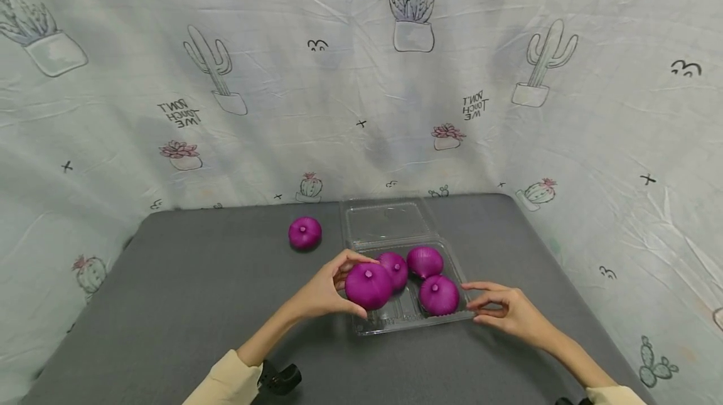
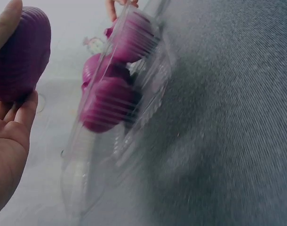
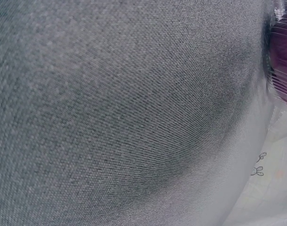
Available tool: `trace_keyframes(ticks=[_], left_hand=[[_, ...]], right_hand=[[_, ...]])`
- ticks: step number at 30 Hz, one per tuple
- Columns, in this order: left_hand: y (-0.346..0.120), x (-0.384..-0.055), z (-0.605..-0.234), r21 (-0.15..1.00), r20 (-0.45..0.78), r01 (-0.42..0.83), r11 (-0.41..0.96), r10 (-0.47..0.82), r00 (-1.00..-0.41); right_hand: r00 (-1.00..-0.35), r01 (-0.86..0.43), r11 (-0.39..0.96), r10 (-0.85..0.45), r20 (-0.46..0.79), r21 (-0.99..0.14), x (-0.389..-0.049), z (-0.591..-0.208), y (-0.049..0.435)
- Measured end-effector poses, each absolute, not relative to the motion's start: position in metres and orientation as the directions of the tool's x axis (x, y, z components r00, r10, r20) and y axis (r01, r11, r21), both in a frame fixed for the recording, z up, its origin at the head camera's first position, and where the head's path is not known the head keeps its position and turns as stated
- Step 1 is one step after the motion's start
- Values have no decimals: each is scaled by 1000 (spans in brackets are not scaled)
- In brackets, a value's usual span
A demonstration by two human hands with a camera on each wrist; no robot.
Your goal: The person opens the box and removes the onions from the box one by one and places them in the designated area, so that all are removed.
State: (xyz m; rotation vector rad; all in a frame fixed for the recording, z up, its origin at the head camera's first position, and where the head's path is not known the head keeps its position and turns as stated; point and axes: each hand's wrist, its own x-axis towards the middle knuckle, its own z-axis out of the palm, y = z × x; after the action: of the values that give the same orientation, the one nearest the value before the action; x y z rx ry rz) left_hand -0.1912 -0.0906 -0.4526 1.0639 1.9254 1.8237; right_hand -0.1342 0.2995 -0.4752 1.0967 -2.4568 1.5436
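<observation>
My left hand (image 1: 324,289) holds a purple onion (image 1: 369,286), thumb on its near side and fingers on its far side. This onion is above the left part of a clear plastic clamshell container (image 1: 395,324). Inside the container are three more purple onions: one behind the held one (image 1: 397,269), one at the back right (image 1: 425,260) and one at the front right (image 1: 439,296). At the container's right front corner, my right hand (image 1: 511,314) has its loosely bent fingertips at the rim. The left wrist view shows the held onion (image 2: 22,54) apart from the container.
Another purple onion (image 1: 305,233) sits on the grey table (image 1: 214,267), left of the container. The container's hinged lid (image 1: 386,221) lies open toward the back. A white curtain (image 1: 361,78) printed with cacti hangs behind and beside the table.
</observation>
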Motion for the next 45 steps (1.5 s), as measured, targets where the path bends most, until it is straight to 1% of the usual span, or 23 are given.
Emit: trace_keyframes(ticks=[4, 6, 13, 15, 18, 21, 29, 34, 39, 45], left_hand=[[-102, -184, -449, 937, 270, 349, -21, 677, -685], [-109, -180, -447, 933, 272, 360, -19, 692, -669], [-138, -166, -448, 895, 348, 437, -94, 760, -549], [-146, -162, -449, 893, 347, 439, -98, 771, -534], [-158, -159, -450, 899, 320, 431, -71, 779, -539], [-169, -158, -453, 911, 285, 411, -39, 780, -557], [-190, -165, -464, 936, 205, 351, 23, 774, -599], [-194, -175, -470, 939, 200, 343, 25, 771, -605], [-196, -183, -475, 940, 221, 341, -3, 765, -605], [-199, -192, -481, 952, 220, 305, -21, 741, -635]], right_hand=[[-746, -584, 242, -538, 393, -775, -133, -475, 300], [-743, -586, 235, -538, 398, -776, -133, -474, 300], [-733, -598, 228, -544, 409, -768, -134, -475, 299], [-734, -598, 232, -543, 408, -767, -134, -475, 299], [-740, -596, 246, -538, 404, -764, -133, -475, 298], [-744, -592, 249, -536, 399, -767, -132, -475, 298], [-726, -595, 201, -550, 413, -778, -131, -474, 297], [-732, -592, 211, -544, 410, -778, -131, -474, 297], [-734, -589, 213, -544, 407, -779, -131, -474, 297], [-738, -581, 213, -545, 398, -786, -131, -475, 299]])
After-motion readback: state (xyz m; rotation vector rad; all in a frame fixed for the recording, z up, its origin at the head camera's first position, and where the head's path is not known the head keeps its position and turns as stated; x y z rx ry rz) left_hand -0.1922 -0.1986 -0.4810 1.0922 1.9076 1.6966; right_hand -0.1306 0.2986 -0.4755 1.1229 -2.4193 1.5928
